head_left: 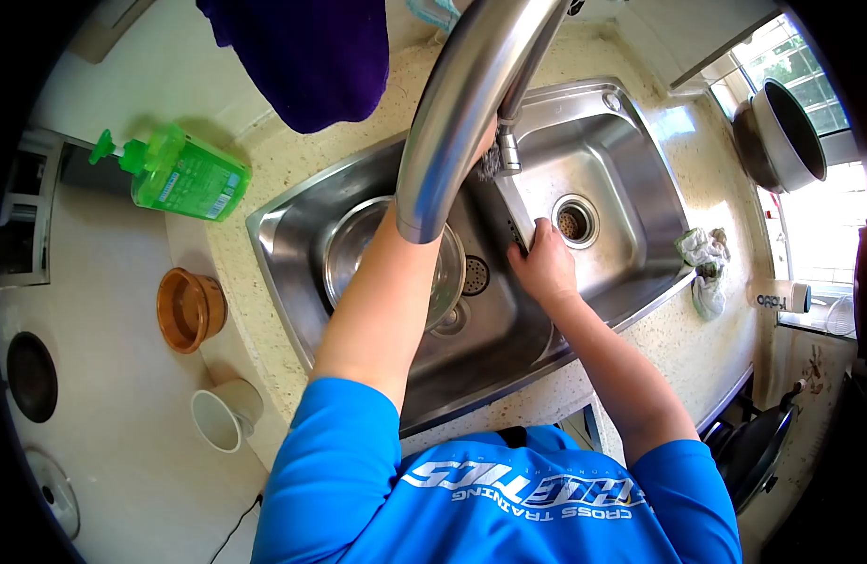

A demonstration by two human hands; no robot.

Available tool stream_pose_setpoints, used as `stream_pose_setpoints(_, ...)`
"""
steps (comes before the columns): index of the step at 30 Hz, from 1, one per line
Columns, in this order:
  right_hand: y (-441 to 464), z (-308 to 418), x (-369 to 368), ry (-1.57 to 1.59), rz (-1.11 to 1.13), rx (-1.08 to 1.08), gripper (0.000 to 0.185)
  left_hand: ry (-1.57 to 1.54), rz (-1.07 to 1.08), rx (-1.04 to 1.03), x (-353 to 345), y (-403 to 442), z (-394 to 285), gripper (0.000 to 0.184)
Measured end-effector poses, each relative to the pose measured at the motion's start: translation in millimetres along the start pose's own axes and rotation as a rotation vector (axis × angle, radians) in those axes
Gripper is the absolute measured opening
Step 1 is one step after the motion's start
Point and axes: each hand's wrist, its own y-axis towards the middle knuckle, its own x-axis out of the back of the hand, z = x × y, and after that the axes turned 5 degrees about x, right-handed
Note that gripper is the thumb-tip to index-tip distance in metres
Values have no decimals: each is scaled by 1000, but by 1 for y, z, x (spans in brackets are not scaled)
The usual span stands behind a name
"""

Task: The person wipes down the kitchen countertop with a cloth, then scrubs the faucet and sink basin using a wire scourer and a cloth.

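Note:
My left arm passes under the tall faucet (438, 132), which hides most of my left hand (488, 141). A dark grey, wiry scouring pad (490, 166) shows at its fingers, against the far end of a long flat silvery metal piece (514, 205). My right hand (546, 265) is closed on the near end of that piece, over the divider of the double sink (640, 179). Small dark marks show on the metal by my fingers; its exact kind is unclear. Beneath my left forearm, a round metal bowl (337, 268) with a clear rim sits in the left basin.
Left of the sink are a green soap bottle (194, 177), a brown pot (191, 310) and a white cup (225, 415). A purple cloth (306, 56) hangs ahead. On the right are a crumpled cloth (706, 268), a white cylinder (776, 296) and a metal pot (781, 136).

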Motion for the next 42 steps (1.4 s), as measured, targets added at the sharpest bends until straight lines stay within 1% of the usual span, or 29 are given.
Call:
stream_pose_setpoints(1,1,1,0,7,-8,4,43,-22,-10,-4,9,-8,-6,13)
stream_pose_setpoints(2,1,1,0,-6,-16,10,40,-56,65,100,17,-16,-15,14)
stream_pose_setpoints(3,-1,0,-1,-21,-19,16,38,-79,269,172,23,-22,-21,14)
stream_pose_setpoints(5,-3,-1,-3,-30,-7,17,38,-199,198,97,15,-57,-29,11)
stream_pose_setpoints(8,0,-1,0,-36,-25,21,39,-466,129,224,29,-83,-34,7)
stream_pose_setpoints(9,-1,0,-1,-36,-29,25,39,-474,153,313,40,-92,-37,7)
stream_pose_setpoints(11,1,0,-2,-31,-31,24,39,-520,183,343,54,-110,-27,8)
stream_pose_setpoints(12,1,-1,-2,-32,-39,33,39,-499,251,387,68,-117,-28,7)
stream_pose_setpoints(13,1,-2,-4,-33,-45,42,39,-536,238,343,69,-129,-18,8)
stream_pose_setpoints(15,2,-4,-5,-37,-27,58,40,-529,267,365,77,-154,-8,8)
stream_pose_setpoints(17,3,-4,-5,-56,-24,48,40,-561,296,440,87,-174,-8,7)
stream_pose_setpoints(20,5,-4,-5,-49,5,59,40,-504,258,448,92,-196,-9,8)
stream_pose_setpoints(22,6,-9,-8,-32,6,66,40,-495,275,504,91,-207,-13,9)
stream_pose_setpoints(23,6,-10,-9,-23,19,86,40,-479,258,514,91,-213,-17,9)
stream_pose_setpoints(25,7,-10,-8,-12,10,88,41,-399,318,517,91,-217,-29,12)
stream_pose_setpoints(27,6,-11,-7,14,37,112,43,-401,335,523,88,-227,-37,13)
stream_pose_setpoints(30,4,-17,-6,76,34,138,42,-314,423,505,88,-243,-50,12)
stream_pose_setpoints(32,4,-25,-11,160,-22,212,45,-326,403,546,87,-256,-53,11)
stream_pose_setpoints(33,2,-28,-15,178,-18,202,45,-361,386,588,89,-262,-54,10)
stream_pose_setpoints(35,1,-33,-20,311,-166,282,50,-369,397,583,91,-266,-53,10)
stream_pose_setpoints(36,-1,-33,-18,323,-182,269,50,-381,384,623,94,-261,-54,11)
stream_pose_setpoints(38,-5,-31,-14,400,-331,324,45,-387,380,700,98,-248,-55,14)
stream_pose_setpoints(39,-8,-29,-10,409,-358,311,45,-382,395,673,97,-242,-55,14)
stream_pose_setpoints(41,-20,-20,-1,482,-464,512,36,-481,243,693,93,-227,-51,17)
stream_pose_setpoints(42,-34,-14,0,777,-248,407,35,-541,280,769,90,-221,-43,21)
